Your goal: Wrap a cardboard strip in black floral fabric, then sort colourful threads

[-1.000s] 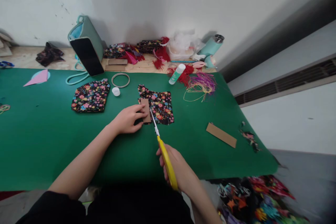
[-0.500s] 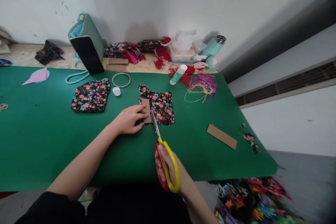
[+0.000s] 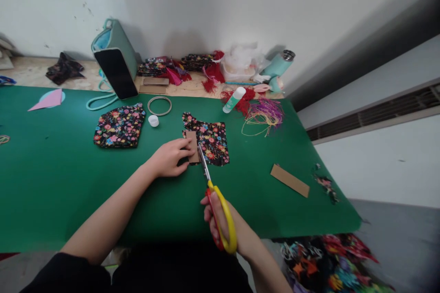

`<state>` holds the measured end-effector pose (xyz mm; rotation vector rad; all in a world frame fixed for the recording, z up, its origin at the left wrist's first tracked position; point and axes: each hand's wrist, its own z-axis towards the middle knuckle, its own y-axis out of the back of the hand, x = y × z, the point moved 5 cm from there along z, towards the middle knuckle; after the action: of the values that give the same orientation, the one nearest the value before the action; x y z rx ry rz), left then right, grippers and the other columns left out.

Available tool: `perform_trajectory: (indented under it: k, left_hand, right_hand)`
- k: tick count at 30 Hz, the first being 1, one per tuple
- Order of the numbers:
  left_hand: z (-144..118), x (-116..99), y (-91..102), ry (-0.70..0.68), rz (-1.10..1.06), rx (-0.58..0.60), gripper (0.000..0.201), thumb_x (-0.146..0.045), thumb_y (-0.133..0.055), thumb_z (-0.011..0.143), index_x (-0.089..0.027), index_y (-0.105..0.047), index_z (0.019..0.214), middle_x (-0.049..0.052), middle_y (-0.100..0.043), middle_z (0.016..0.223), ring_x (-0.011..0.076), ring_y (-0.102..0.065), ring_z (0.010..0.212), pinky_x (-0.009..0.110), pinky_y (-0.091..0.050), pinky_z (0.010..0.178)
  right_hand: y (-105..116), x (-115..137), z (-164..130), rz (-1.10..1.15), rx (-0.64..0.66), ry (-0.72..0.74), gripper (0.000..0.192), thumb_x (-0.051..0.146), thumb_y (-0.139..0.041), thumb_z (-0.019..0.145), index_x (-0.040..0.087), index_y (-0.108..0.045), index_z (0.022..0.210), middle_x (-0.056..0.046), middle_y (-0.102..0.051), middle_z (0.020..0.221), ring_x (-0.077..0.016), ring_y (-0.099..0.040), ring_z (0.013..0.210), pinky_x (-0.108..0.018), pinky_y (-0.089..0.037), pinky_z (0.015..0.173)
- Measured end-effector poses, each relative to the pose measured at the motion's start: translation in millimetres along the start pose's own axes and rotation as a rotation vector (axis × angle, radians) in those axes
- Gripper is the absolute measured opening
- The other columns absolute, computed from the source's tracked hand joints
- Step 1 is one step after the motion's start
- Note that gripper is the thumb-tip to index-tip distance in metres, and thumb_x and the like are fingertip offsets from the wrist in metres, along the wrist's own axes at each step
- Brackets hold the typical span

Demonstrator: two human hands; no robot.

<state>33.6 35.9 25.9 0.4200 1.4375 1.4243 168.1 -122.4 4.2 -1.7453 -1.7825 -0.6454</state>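
My left hand (image 3: 173,156) lies with fingers spread, their tips pressing a short brown cardboard strip (image 3: 191,136) onto a black floral fabric piece (image 3: 215,139). The strip sits along the fabric's left side. In my right hand (image 3: 216,215) are scissors (image 3: 228,226) with one red and one yellow handle. Their blades point away from me and reach the fabric just right of the strip. Whether the blades are parted is hard to see. A stack of similar floral fabric (image 3: 120,126) lies to the left.
Behind the fabric are a white cap (image 3: 153,121), a ring (image 3: 159,105) and a glue stick (image 3: 234,100). A phone (image 3: 116,73) leans on a pouch at the back. Loose threads (image 3: 263,116) and another cardboard strip (image 3: 289,180) lie on the right.
The scissors' red handle has come closer to the yellow one, and my right fingers show more at its left. My left hand stays on the strip. The view has shifted slightly.
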Motion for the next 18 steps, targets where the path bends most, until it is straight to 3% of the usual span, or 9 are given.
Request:
perform_trajectory:
  k: [11,18]
  left_hand:
    - [0.0,0.4,-2.5,0.007,0.0,0.005,0.034,-0.021,-0.057,0.078,-0.013,-0.066,0.11,0.018,-0.06,0.122,0.0289,-0.054,0.122,0.044,-0.046,0.101]
    - [0.9,-0.9,-1.9,0.014,-0.012,0.003,0.034,-0.02,-0.057,0.078,-0.01,-0.067,0.109,0.02,-0.06,0.121,0.0304,-0.054,0.121,0.044,-0.046,0.101]
  right_hand:
    - [12.0,30.4,-7.0,-0.317,-0.043,0.059,0.055,0.075,-0.039,0.081,0.021,-0.053,0.084,0.002,-0.054,0.066,-0.0098,-0.046,0.044,-0.023,-0.036,0.04]
    - [18.4,30.3,-4.8,-0.369,-0.101,0.081,0.044,0.062,-0.036,0.09,0.022,-0.051,0.079,0.001,-0.054,0.066,-0.0106,-0.046,0.045,-0.023,-0.035,0.044]
